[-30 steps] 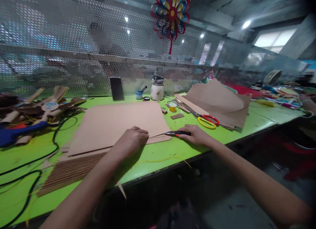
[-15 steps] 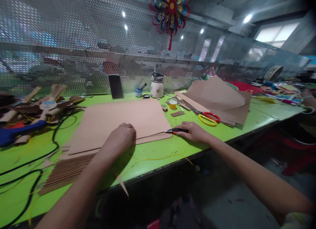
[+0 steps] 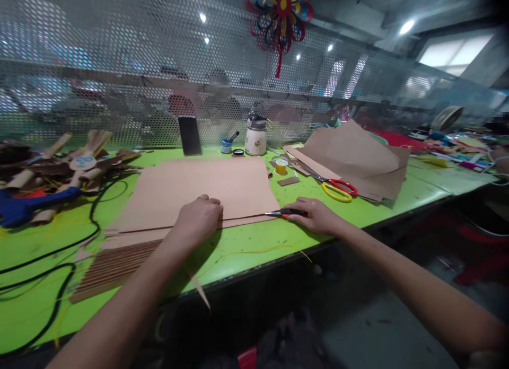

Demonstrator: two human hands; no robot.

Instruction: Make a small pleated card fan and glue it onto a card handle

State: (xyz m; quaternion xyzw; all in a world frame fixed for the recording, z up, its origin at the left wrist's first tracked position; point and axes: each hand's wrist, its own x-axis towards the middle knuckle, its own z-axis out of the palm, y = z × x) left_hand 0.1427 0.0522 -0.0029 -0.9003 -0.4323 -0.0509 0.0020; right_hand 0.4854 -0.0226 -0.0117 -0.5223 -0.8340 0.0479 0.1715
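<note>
Brown paper sheets (image 3: 207, 181) lie stacked on the green table, with a narrow folded edge along the side nearest me. My left hand (image 3: 200, 216) presses on that front edge, its fingers curled together at the paper; anything pinched beneath them is hidden. My right hand (image 3: 312, 215) is closed on a small black-and-red cutting tool (image 3: 288, 212), whose pointed tip touches the paper's front right corner. A pleated brown stack (image 3: 119, 265) sits under the left forearm.
Red-and-yellow scissors (image 3: 338, 190) and large brown sheets (image 3: 353, 157) lie to the right. A yellow spool (image 3: 280, 166), white bottle (image 3: 255, 135) and blue jar (image 3: 226, 146) stand behind. A blue glue gun (image 3: 35, 204) and black cables are on the left.
The paper's front edge now lies flatter, with a dark fold line showing between the hands. Both hands keep nearly the same places; the view has shifted slightly.
</note>
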